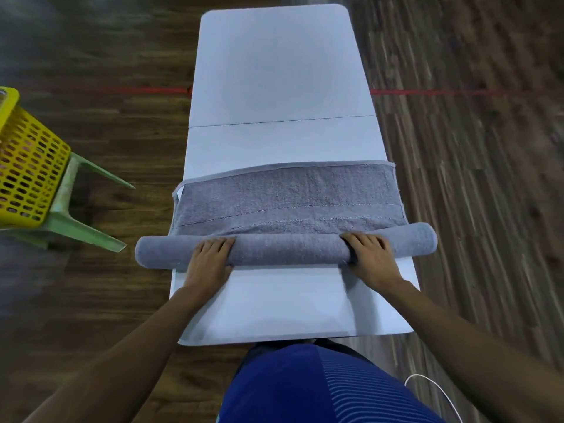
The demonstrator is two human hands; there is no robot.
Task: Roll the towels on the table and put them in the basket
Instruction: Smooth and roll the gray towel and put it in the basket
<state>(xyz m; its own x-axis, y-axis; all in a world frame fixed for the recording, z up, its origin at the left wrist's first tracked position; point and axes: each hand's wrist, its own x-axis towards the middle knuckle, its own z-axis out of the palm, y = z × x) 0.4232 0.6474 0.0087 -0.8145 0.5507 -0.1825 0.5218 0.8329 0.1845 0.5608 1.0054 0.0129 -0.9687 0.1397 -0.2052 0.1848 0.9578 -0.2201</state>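
A grey towel (290,193) lies across the white table (280,71), partly rolled. Its rolled part (287,250) forms a long cylinder on the near side and sticks out past both table edges. The flat part stretches away from me beyond the roll. My left hand (210,257) rests on the left part of the roll, fingers curled over its top. My right hand (370,254) lies on the right part the same way. A yellow perforated basket (27,166) stands at the far left.
The basket sits on a green plastic stool (79,215) on the wooden floor, left of the table. A red line (427,92) crosses the floor behind the table. A white cable (433,389) hangs near my right side.
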